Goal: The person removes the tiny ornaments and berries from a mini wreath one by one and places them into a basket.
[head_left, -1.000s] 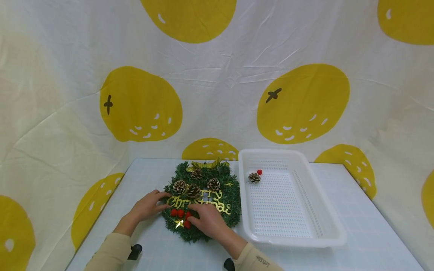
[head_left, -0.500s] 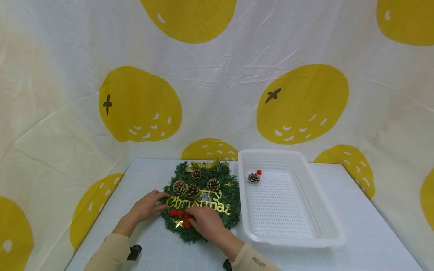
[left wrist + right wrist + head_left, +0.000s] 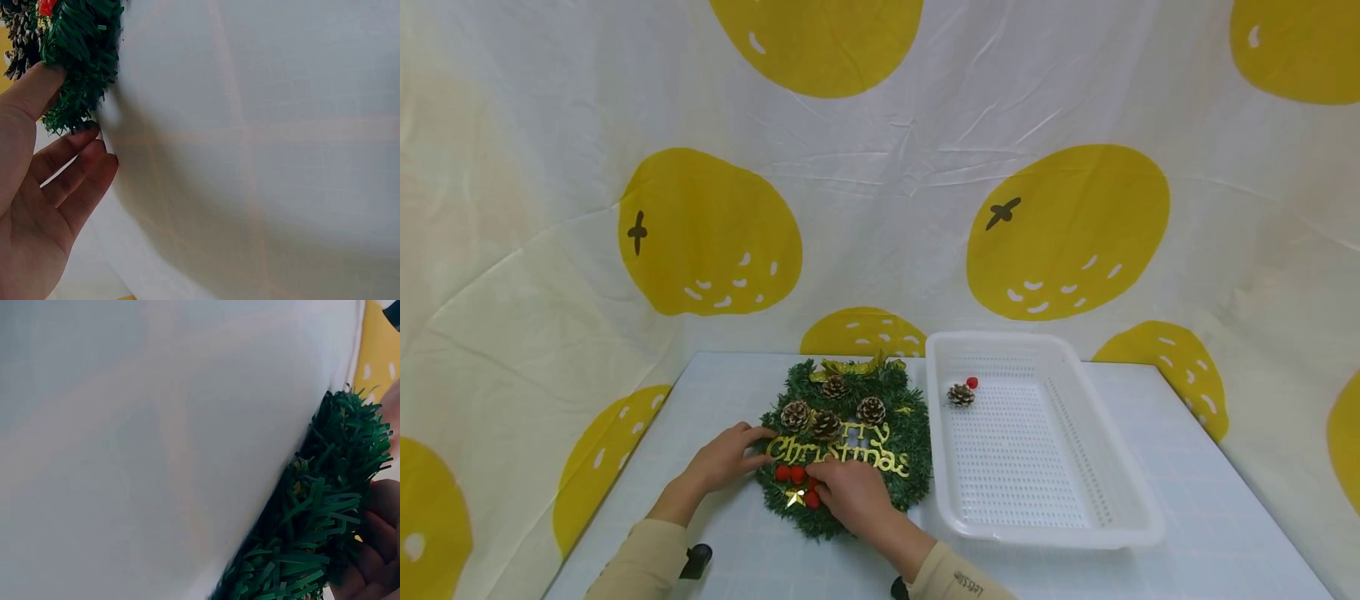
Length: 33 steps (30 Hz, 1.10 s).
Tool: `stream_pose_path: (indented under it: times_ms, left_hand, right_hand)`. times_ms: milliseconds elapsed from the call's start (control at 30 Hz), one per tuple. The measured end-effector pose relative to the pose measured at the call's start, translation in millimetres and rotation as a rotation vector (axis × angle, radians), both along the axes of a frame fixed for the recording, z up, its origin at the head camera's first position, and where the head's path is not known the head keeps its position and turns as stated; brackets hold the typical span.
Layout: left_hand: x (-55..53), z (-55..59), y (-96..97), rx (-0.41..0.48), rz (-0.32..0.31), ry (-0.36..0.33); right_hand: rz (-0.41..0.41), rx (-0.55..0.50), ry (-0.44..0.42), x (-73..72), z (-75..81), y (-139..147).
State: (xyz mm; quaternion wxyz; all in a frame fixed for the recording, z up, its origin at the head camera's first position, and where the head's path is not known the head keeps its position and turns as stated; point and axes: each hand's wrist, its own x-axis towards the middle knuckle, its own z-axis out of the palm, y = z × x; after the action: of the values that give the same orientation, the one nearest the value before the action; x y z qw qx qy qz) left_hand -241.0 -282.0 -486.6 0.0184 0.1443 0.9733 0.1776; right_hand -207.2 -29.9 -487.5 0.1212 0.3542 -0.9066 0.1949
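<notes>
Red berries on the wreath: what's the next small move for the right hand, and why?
Probably pinch one red berry and pull it free. The right hand lies on the wreath at the berry cluster, the left hand braces its left edge, and the white basket beside it already holds a pine cone and a berry.

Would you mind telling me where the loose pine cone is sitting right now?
In the head view, the loose pine cone lies in the white basket, in its far left corner beside a small red berry, to the right of the wreath.
</notes>
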Motion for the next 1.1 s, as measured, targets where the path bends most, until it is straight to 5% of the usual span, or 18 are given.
stream_pose_path:
  times_ms: [400, 567, 767, 1100]
  left_hand:
    - [0.0, -2.4, -2.0, 0.003, 0.004, -0.003]
    - [-0.9, -4.0, -2.5, 0.000, 0.004, 0.002]
    - [-1.9, -4.5, -2.2, 0.001, 0.000, 0.007]
    - [-1.7, -3.1, -3.0, 0.002, -0.008, 0.010]
  right_hand:
    - [-0.012, -0.125, -0.140, -0.6, 2.5, 3]
    - [-0.034, -0.280, -0.196, -0.7, 8.5, 2]
    - [-0.033, -0.521, -0.265, -1.2, 25.7, 5]
    - [-0.088, -0.674, -0.247, -6.3, 61.3, 19]
